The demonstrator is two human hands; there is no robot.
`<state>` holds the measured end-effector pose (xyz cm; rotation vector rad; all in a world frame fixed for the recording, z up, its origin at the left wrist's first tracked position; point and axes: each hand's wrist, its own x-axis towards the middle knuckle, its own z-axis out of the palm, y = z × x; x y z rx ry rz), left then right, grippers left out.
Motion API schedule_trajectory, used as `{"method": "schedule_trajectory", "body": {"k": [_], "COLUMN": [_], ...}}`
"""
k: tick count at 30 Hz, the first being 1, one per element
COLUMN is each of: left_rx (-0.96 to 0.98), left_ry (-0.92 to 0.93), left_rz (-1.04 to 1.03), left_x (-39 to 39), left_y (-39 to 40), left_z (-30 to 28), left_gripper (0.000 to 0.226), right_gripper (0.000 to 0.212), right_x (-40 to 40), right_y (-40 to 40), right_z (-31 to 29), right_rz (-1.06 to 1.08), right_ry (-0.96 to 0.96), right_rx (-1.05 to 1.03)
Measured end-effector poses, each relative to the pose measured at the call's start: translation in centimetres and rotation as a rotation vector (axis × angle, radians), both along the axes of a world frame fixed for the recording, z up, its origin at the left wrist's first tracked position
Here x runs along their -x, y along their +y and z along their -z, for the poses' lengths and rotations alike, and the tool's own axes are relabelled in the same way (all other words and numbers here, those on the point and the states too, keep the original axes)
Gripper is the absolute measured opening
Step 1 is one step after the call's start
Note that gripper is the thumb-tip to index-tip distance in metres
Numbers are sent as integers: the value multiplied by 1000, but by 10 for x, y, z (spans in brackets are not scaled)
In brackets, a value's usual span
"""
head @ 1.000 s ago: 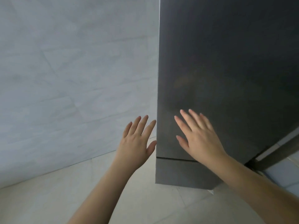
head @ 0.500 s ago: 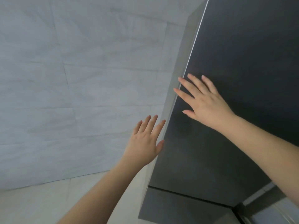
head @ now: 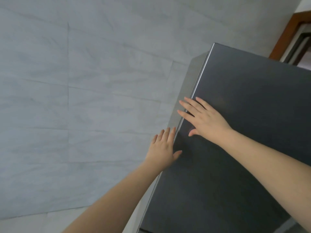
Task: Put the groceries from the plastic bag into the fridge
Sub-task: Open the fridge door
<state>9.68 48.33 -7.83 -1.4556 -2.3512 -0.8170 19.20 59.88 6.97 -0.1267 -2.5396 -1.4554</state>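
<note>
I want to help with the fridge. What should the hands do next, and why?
Probably curl the right hand's fingers round the fridge door edge and pull. The door looks shut, those straight fingers already reach past its left edge, and the left hand is open beside it, holding nothing.

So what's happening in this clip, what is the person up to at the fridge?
A person stands at a dark fridge door that looks shut. The right hand lies flat on the door near its left edge, fingers straight. The left hand reaches open toward that same edge. Neither hand holds anything, and no bag or groceries are in view.
</note>
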Motion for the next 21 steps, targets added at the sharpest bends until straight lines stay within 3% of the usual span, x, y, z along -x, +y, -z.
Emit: {"method": "schedule_trajectory", "body": {"k": [4, 8, 21], "left_rx": [10, 62, -38], "left_ry": [-156, -75, -338], "left_rz": [55, -31, 81], "left_x": [-1, 7, 8], "left_y": [21, 30, 20], "left_z": [-8, -17, -11], "left_gripper": [80, 55, 42], "right_gripper": [98, 90, 88], "right_x": [8, 15, 14], "right_y": [-1, -1, -25], "right_z": [-9, -18, -11], "right_rz": [63, 43, 156], "right_ry": [-68, -96, -66], "right_rx": [-76, -107, -21]}}
